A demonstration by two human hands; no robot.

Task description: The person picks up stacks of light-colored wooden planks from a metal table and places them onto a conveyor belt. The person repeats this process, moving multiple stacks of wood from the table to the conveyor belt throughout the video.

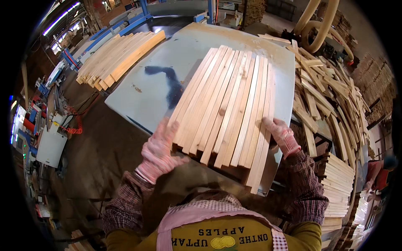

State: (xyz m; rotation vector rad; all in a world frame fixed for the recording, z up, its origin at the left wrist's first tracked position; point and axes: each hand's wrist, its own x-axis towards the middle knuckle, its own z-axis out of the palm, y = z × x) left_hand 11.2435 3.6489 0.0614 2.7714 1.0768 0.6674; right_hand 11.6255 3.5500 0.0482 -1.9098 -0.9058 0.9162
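A: What is displayed at the centre?

B: A single layer of wooden strips is shown, set side by side over the right part of a table. The strips are straight, narrow and square-edged; the pale grain is marked by small dark knots. The near ends are unevenly staggered, with 1 strip at the right projecting farthest. Whether the near ends are lifted off the table cannot be told.

A: How is the layer held?

B: At the right edge it is grasped by the right hand, the thumb placed on top and the other fingers partly hidden. At the left edge the outermost strip is touched by the left hand, its fingers spread; whether it is clenched cannot be told. Both hands are covered by pink-and-white knitted gloves.

A: And the surroundings?

B: The smooth grey tabletop is marked by a dark blue patch and browned along its far edge. Thicker, yellower boards are ranged at the far left. At the right, loose strips are heaped crosswise, overhung by a ribbed beige hose. The dim workshop is lit by a tube lamp.
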